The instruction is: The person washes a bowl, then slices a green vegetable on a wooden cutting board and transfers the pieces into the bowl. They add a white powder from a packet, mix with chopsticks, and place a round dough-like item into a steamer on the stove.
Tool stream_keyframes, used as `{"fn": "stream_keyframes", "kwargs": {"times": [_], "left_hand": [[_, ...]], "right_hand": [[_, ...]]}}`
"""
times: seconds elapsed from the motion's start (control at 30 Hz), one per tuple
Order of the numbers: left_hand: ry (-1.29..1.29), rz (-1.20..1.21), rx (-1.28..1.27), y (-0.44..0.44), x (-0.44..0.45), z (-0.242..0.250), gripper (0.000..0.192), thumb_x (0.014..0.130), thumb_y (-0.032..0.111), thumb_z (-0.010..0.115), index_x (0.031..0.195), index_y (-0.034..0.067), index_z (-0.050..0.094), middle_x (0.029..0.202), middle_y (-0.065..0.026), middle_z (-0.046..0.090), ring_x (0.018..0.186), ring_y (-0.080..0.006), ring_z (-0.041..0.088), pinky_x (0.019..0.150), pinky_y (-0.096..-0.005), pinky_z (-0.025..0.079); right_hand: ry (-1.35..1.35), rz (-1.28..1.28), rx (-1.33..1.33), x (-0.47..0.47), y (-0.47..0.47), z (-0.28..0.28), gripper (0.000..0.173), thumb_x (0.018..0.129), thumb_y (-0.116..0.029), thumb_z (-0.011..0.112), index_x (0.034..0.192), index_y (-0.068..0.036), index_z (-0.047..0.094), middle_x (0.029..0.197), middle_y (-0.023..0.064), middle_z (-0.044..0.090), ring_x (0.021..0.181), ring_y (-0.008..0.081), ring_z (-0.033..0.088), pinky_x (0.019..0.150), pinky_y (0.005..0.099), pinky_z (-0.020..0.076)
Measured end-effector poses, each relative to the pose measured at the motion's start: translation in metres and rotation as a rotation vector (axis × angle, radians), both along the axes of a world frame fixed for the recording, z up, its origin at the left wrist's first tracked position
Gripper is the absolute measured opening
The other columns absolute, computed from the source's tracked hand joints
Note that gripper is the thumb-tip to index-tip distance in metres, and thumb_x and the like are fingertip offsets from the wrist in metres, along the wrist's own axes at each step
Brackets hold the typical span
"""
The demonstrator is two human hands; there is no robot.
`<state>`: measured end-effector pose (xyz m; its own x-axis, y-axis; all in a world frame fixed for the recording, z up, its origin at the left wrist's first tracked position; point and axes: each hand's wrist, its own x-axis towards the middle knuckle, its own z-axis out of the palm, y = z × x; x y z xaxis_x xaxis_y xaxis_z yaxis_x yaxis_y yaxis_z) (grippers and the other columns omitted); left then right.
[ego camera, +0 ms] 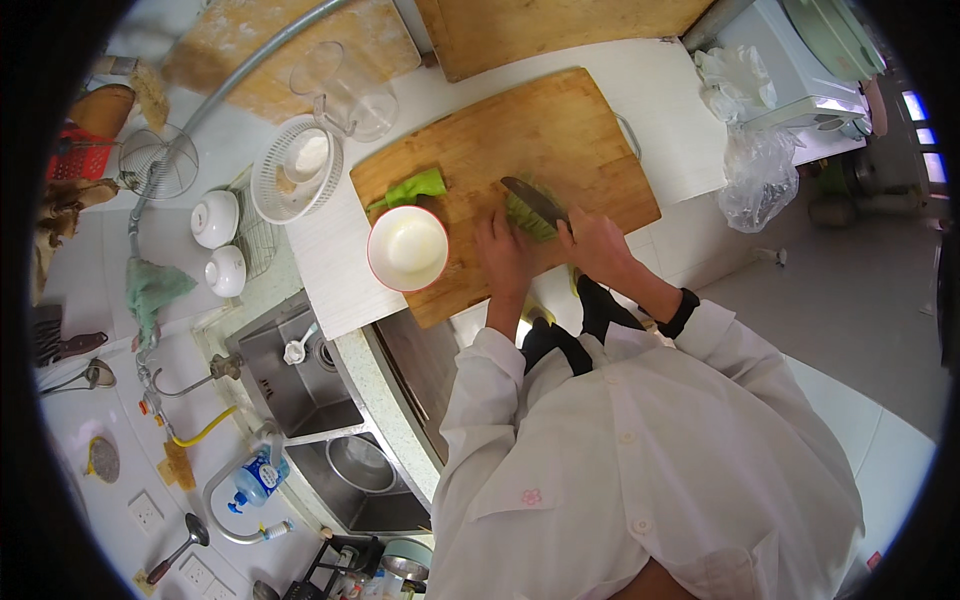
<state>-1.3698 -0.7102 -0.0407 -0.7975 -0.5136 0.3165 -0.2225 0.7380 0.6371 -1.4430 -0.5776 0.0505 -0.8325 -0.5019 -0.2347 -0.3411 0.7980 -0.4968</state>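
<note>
In my right hand point(598, 244) is a kitchen knife point(534, 199) with a dark blade, its tip pointing away to the upper left. The blade lies over a small heap of sliced green vegetable point(531, 217) on the wooden cutting board point(517, 135). Flat beside the heap rests my left hand point(501, 251), its fingers on the board or on the edge of the slices; which of these I cannot tell. A piece of green pepper point(418, 185) lies at the board's left end. Just in front of it stands a white bowl with a red rim point(407, 248).
Left of the board are a white plastic colander point(297, 169) with a bowl inside and a clear plastic pitcher point(360, 105). A double steel sink point(289, 375) sits lower left, near a blue detergent bottle point(260, 477). Plastic bags point(759, 176) hang at the counter's right end.
</note>
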Motion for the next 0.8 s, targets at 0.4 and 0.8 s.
{"fn": "stream_keyframes", "kwargs": {"times": [0.4, 0.8], "left_hand": [[-0.069, -0.015, 0.062, -0.001, 0.007, 0.010, 0.041, 0.077, 0.000, 0.058, 0.117, -0.006, 0.052, 0.116, -0.0245, 0.050, 0.107, -0.0413, 0.049, 0.091, -0.0466, 0.040], [0.030, 0.038, 0.001, -0.001, 0.006, 0.001, 0.035, 0.078, 0.000, 0.058, 0.112, -0.005, 0.055, 0.110, -0.0229, 0.054, 0.101, -0.0395, 0.051, 0.086, -0.0448, 0.043]], "right_hand": [[0.092, -0.057, -0.111, 0.011, -0.004, -0.042, 0.026, 0.090, -0.027, 0.051, 0.089, -0.001, 0.052, 0.069, 0.0232, 0.060, 0.065, 0.0440, 0.059, 0.059, 0.0527, 0.0480], [-0.026, 0.020, 0.038, 0.013, -0.010, -0.005, 0.025, 0.091, -0.025, 0.049, 0.086, -0.001, 0.050, 0.066, 0.0231, 0.060, 0.065, 0.0432, 0.060, 0.060, 0.0521, 0.0483]]}}
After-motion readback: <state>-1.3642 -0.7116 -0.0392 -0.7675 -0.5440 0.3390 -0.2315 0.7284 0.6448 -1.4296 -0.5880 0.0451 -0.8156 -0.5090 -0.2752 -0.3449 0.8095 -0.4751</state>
